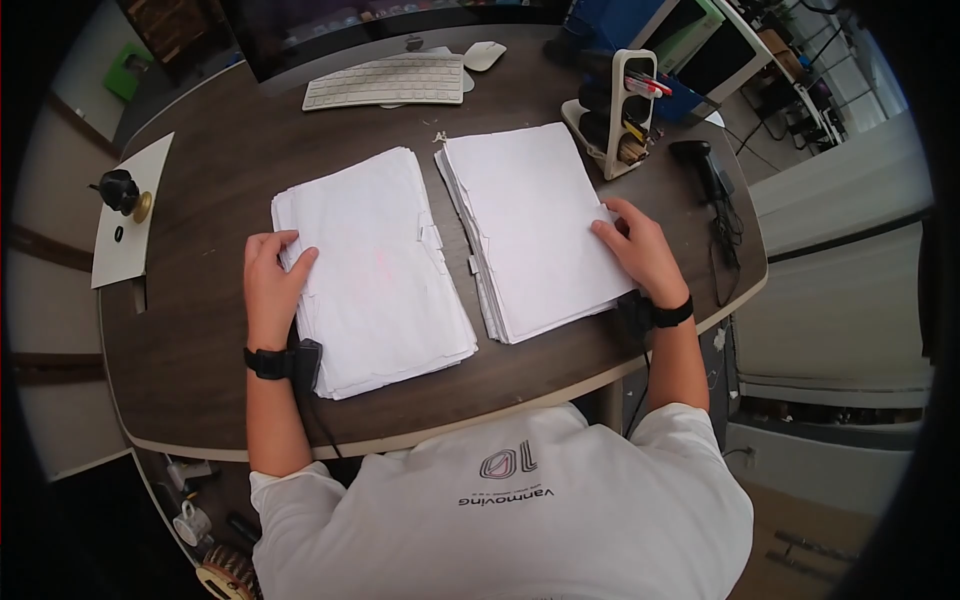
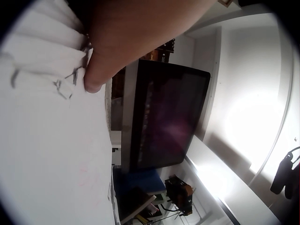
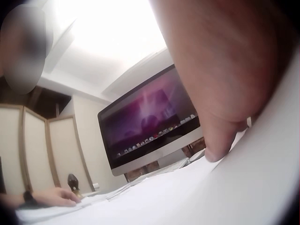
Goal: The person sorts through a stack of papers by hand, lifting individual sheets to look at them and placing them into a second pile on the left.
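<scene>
Two thick stacks of white paper lie side by side on the desk. My left hand (image 1: pixel 272 283) rests at the left edge of the left stack (image 1: pixel 370 290), its thumb and fingertips apart on the top sheet. The right stack (image 1: pixel 530 220) has my right hand (image 1: pixel 645 255) at its right edge, thumb tip on the paper; some fingers are hidden. Small tabs stick out along the stacks' facing sides. In the left wrist view, the left thumb touches the creased paper (image 2: pixel 51 140). The right wrist view has the right thumb on the top sheet (image 3: pixel 164 201).
Beyond the stacks are a keyboard (image 1: pixel 385 82), a mouse (image 1: pixel 485 55) and a monitor (image 1: pixel 400 25). A pen holder (image 1: pixel 618 120) and a black corded device (image 1: pixel 705 170) stand to the right. On the left, a white board (image 1: pixel 135 215) bears a dark object.
</scene>
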Tool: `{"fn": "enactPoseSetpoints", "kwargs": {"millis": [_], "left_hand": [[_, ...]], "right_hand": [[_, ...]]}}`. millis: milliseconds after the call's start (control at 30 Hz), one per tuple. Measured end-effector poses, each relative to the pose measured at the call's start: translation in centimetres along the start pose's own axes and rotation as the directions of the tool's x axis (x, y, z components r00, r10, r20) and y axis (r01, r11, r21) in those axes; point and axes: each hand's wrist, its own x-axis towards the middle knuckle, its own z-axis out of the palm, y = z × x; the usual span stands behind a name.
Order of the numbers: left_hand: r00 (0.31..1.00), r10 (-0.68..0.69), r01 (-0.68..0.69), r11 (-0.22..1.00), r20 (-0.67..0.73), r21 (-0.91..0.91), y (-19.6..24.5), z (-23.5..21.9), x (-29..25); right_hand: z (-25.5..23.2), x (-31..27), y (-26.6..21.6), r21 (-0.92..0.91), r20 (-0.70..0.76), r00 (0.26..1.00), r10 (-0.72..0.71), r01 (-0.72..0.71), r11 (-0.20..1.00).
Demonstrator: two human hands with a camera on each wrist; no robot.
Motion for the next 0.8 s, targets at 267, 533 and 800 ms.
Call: {"fn": "enactPoseSetpoints", "kwargs": {"millis": [267, 533, 800], "left_hand": [[0.996, -0.08, 0.081, 0.997, 0.04, -0.019, 0.6, -0.2, 0.0], [0.994, -0.102, 0.102, 0.995, -0.027, -0.009, 0.6, 0.5, 0.1], [0.999, -0.05, 0.052, 0.996, 0.019, -0.07, -1.0, 0.0, 0.2]], "right_hand": [[-2.7, -5.3, -0.8, -0.298, -0.004, 0.997, 0.073, -0.071, 0.952], [-0.9, -6.9, -4.3, -0.302, 0.085, 0.974, -0.212, 0.228, 0.926], [9.5, -4.4, -14.9, -0.311, 0.289, 0.908, -0.303, 0.389, 0.867]]}}
